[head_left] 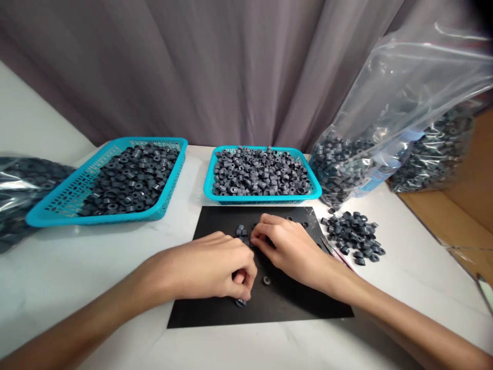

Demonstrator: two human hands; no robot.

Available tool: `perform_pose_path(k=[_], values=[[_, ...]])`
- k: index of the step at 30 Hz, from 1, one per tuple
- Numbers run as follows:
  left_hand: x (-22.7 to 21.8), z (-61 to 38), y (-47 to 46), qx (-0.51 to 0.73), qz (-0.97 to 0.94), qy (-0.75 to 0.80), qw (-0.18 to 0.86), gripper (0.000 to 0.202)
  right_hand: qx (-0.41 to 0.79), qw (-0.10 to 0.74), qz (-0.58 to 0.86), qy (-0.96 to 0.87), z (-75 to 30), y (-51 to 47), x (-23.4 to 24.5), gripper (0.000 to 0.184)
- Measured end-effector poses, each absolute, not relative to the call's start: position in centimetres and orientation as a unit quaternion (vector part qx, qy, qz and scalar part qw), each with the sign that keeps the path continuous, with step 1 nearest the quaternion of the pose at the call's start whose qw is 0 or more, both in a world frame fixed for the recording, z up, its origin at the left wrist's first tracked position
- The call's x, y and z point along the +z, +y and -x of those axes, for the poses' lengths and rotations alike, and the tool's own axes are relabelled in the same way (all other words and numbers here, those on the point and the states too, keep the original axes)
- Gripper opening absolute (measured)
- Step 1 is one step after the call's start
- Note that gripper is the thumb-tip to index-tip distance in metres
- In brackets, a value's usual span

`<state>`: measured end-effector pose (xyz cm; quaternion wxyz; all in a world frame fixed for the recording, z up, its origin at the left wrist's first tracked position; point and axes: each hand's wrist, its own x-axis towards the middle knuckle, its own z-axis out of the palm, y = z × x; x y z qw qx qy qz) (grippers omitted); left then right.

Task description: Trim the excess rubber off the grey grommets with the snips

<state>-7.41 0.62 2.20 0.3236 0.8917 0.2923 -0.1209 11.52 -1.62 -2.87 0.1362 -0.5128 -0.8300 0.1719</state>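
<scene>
The left hand (227, 264) pinches a grey part (241, 303) at the black mat (208, 313). Near loose pieces (241, 231), the right hand (285, 246) curls, its grip unclear.

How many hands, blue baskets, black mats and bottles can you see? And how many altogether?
Hands: 2 (left hand, right hand)
Blue baskets: 2 (left basket, middle basket)
Black mat: 1
Bottle: 1
Total: 6
</scene>
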Motion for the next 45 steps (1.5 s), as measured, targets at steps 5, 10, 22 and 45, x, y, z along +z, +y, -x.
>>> perform_pose_path(k=[5, 10, 22, 45], values=[[1.9, 7.1, 0.4, -0.12, -0.895, 0.259, 0.343, 0.012, 0.194, 0.136, 0.514, -0.824, -11.7, -1.7, -2.7, 0.014], [1.6, 6.8, 0.2, -0.102, -0.904, 0.266, 0.319, 0.013, 0.17, 0.152, 0.531, -0.816, -11.6, -1.6, -2.9, 0.013], [3.1, 8.4, 1.9, -0.046, -0.919, 0.323, 0.222, 0.008, 0.212, 0.228, 0.493, -0.812, -12.4, -0.8, -2.2, 0.009], [2.4, 10.3, 0.9, 0.021, -0.867, 0.343, 0.36, 0.007, 0.178, 0.256, 0.488, -0.815, -15.0, -3.7, -1.2, 0.007]])
